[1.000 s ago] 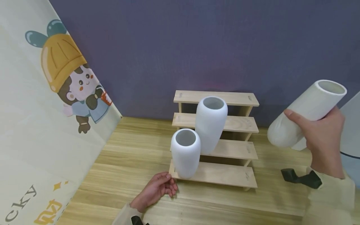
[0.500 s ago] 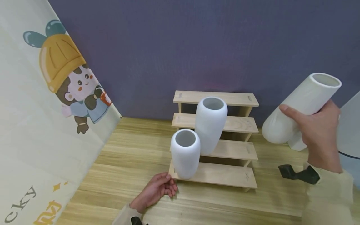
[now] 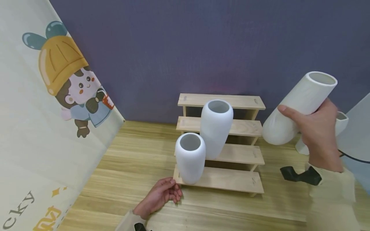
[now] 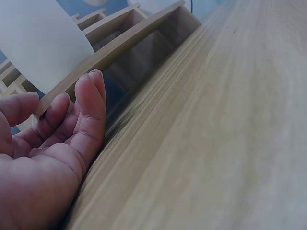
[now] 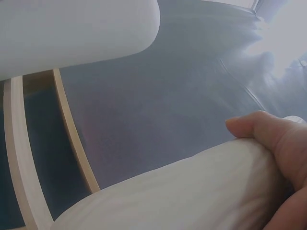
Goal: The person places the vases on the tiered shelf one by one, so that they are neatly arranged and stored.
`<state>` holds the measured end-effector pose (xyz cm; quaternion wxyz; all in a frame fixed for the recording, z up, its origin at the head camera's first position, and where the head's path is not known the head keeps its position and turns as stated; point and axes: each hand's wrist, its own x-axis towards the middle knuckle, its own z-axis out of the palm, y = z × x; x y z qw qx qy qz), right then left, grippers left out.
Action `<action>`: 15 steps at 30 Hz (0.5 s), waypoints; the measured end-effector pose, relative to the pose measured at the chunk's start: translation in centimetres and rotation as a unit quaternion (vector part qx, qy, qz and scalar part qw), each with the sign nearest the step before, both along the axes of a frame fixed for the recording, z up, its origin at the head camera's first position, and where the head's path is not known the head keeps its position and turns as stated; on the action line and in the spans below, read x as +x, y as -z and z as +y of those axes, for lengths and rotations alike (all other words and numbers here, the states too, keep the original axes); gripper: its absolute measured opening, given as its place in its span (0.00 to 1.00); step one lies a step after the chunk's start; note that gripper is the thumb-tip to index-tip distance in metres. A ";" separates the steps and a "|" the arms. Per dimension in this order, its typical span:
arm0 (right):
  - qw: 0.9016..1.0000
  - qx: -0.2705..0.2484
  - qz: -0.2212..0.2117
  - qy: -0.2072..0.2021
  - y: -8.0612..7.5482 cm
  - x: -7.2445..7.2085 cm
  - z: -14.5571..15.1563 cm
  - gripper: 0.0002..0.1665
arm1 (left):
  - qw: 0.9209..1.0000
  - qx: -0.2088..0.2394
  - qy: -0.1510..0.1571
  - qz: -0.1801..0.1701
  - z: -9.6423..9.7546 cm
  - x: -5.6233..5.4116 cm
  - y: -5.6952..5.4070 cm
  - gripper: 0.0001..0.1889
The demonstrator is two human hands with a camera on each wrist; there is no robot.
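Observation:
In the head view a wooden tiered display stand [image 3: 231,179] is set on the wood-grain table. A short white vase [image 3: 190,166] stands at the left of its lowest step. Behind it, on the second step, is a taller white vase [image 3: 215,133]. My left hand [image 3: 163,194] pinches the lowest step's front left corner between thumb and forefinger, the other fingers loosely bent. To the right of the stand, my right hand [image 3: 321,134] grips a long white vase [image 3: 297,102] in the air, tilted with its mouth up and right. That vase [image 5: 187,196] fills the right wrist view's bottom.
Another white vase [image 3: 341,123] stands at the right, partly hidden behind my right hand, near a dark cord [image 3: 356,158]. A dark blue wall [image 3: 173,48] rises behind the stand. At the left is a pale panel with a cartoon figure [image 3: 72,80].
My right hand has carried the long vase left and slightly up, closer to the stand. More of the vase behind it shows. My left hand stays at the stand's corner.

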<state>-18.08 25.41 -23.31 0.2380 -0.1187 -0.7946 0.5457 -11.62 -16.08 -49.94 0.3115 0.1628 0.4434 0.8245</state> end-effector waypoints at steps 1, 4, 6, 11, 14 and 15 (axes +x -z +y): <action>1.000 -0.006 0.002 -0.006 0.0 0.1 -0.1 0.43 | 1.000 0.001 0.001 0.001 -0.1 0.0 0.0 0.17; 1.000 -0.005 -0.003 -0.015 0.0 0.2 -0.5 0.44 | 1.000 0.003 0.003 0.002 -0.2 0.1 0.0 0.17; 1.000 -0.002 -0.005 -0.016 0.0 0.2 -0.9 0.43 | 1.000 0.002 0.004 0.002 -0.3 0.2 0.0 0.17; 1.000 0.017 -0.010 -0.010 0.0 0.4 -1.7 0.41 | 1.000 -0.003 0.009 -0.003 -0.5 0.4 0.0 0.16; 0.999 0.026 -0.019 -0.010 0.0 0.6 -2.1 0.41 | 1.000 -0.004 0.010 -0.005 -0.7 0.5 0.1 0.16; 0.999 0.031 -0.021 -0.008 0.0 0.6 -2.2 0.41 | 1.000 -0.004 0.010 -0.005 -0.7 0.5 0.0 0.17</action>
